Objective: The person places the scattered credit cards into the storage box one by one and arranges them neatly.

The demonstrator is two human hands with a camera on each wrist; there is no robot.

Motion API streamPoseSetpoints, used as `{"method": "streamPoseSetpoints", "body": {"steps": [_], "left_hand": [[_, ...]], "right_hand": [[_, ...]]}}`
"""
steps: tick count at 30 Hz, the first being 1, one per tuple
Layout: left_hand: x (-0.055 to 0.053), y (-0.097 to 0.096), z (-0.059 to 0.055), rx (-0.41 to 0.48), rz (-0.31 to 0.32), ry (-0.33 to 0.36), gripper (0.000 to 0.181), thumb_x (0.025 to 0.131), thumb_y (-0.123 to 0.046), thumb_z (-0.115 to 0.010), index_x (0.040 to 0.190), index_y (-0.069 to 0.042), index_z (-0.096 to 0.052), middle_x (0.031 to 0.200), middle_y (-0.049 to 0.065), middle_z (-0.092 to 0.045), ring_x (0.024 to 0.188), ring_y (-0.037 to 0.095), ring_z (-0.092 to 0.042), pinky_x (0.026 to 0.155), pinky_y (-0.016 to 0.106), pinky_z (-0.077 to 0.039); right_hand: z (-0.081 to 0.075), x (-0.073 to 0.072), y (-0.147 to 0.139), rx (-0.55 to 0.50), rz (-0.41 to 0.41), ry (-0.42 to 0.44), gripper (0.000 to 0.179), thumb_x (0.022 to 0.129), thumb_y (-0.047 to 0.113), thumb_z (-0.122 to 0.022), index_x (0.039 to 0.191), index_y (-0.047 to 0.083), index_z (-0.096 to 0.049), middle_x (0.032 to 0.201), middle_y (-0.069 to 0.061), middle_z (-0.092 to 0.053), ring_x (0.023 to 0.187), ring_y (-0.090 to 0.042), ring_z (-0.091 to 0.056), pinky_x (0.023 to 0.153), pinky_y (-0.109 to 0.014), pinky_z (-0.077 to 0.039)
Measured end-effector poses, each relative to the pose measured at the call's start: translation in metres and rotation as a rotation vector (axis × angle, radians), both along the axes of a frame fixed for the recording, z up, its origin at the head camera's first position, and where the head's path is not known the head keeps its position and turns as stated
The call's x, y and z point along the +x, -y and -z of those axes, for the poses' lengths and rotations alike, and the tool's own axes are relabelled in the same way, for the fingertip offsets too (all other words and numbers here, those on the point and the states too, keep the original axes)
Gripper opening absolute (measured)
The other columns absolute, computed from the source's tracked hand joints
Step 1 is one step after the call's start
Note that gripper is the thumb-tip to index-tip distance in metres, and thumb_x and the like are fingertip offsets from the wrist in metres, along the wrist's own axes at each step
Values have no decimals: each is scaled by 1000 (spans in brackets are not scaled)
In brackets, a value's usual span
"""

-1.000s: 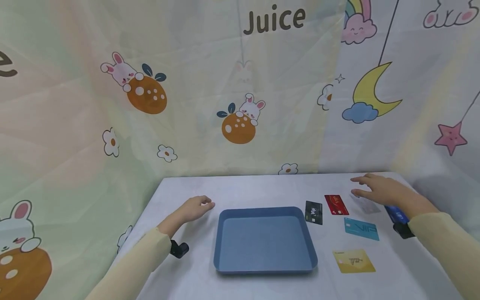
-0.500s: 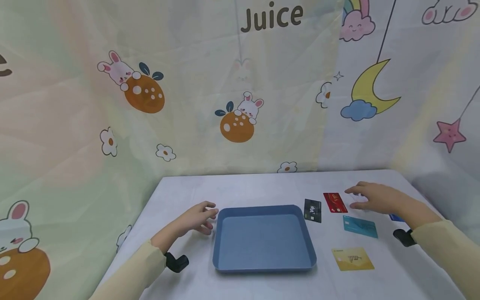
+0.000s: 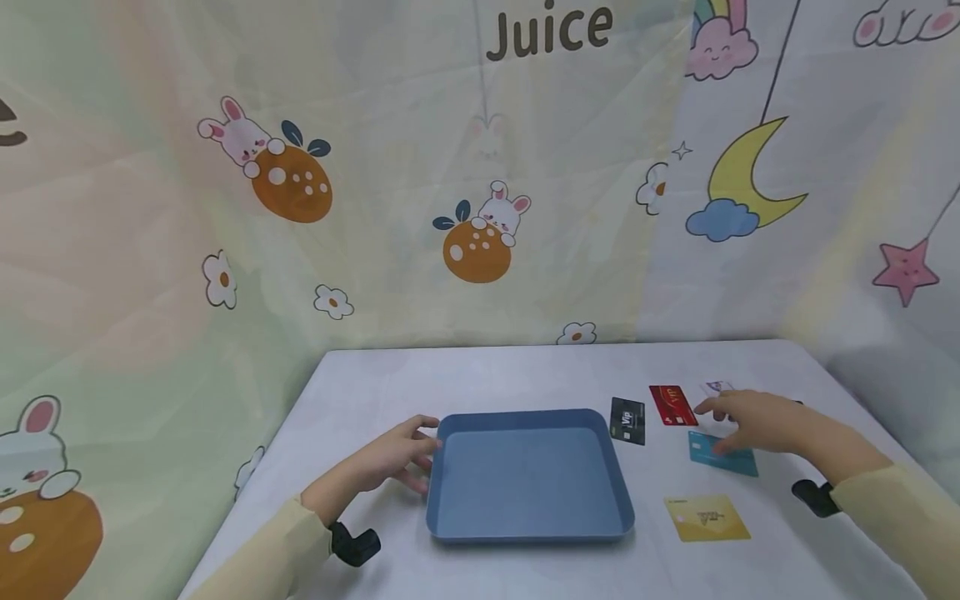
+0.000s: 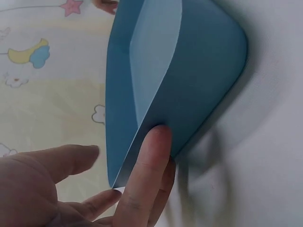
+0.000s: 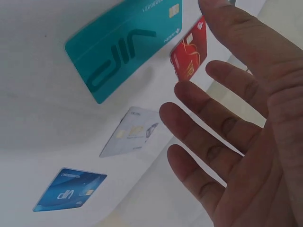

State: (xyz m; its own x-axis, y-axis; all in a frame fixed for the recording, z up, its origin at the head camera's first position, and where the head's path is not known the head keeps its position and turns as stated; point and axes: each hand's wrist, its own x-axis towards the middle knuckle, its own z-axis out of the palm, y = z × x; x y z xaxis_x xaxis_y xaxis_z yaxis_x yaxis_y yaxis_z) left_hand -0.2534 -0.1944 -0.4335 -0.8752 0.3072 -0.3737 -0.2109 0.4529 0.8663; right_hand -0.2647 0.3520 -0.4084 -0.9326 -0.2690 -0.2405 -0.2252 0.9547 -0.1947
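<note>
At the left end of the blue tray (image 3: 528, 483) is my left hand (image 3: 378, 467). In the left wrist view its fingers (image 4: 150, 158) lie against the tray's outer wall, and the thumb stands apart from the rim. My right hand (image 3: 776, 425) hovers over the teal VIP card (image 3: 738, 461), fingers spread and holding nothing. Just beyond its fingertips lies the red card (image 3: 670, 403). A white card (image 3: 715, 388) is partly covered by that hand in the head view. The right wrist view also has a blue VIP card (image 5: 70, 190), hidden in the head view.
Between tray and red card lies a black Vip card (image 3: 627, 422). A gold card (image 3: 707, 518) sits nearer me, right of the tray. The white table (image 3: 480, 379) ends at a printed cloth backdrop (image 3: 390, 167).
My right hand has come nearer, from above the white card to over the teal card. My left hand has shifted toward me and right, reaching the tray's left edge.
</note>
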Motion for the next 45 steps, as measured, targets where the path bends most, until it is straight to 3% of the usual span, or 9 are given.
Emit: {"method": "streamPoseSetpoints", "body": {"steps": [10, 28, 35, 45], "left_hand": [[5, 0, 2, 12, -7, 17, 74, 89, 1, -65, 157, -5, -34, 140, 25, -54, 101, 29, -70, 69, 44, -64], [1, -2, 4, 0, -31, 26, 75, 86, 4, -66, 155, -8, -38, 138, 23, -56, 100, 28, -69, 66, 43, -64], [0, -3, 4, -7, -27, 24, 75, 86, 4, -66, 154, -8, -39, 137, 23, -56, 100, 29, -69, 66, 43, -64], [4, -2, 4, 13, -11, 7, 77, 85, 3, -66, 155, -6, -36, 136, 23, -56, 101, 28, -69, 66, 42, -64]], "right_hand": [[13, 2, -3, -21, 0, 67, 62, 72, 31, -93, 124, 5, -69, 104, -9, -69, 95, -29, -62, 84, -53, -60], [27, 5, -3, -21, 6, 64, 54, 73, 32, -93, 114, 10, -66, 105, -8, -65, 94, -27, -61, 83, -52, -59], [29, 6, -6, -35, 3, 57, 59, 74, 32, -92, 119, 9, -62, 102, -7, -64, 92, -24, -59, 81, -49, -60], [31, 12, -1, 12, -24, 16, 57, 74, 34, -91, 120, 14, -64, 111, -10, -60, 93, -25, -58, 81, -51, -61]]}}
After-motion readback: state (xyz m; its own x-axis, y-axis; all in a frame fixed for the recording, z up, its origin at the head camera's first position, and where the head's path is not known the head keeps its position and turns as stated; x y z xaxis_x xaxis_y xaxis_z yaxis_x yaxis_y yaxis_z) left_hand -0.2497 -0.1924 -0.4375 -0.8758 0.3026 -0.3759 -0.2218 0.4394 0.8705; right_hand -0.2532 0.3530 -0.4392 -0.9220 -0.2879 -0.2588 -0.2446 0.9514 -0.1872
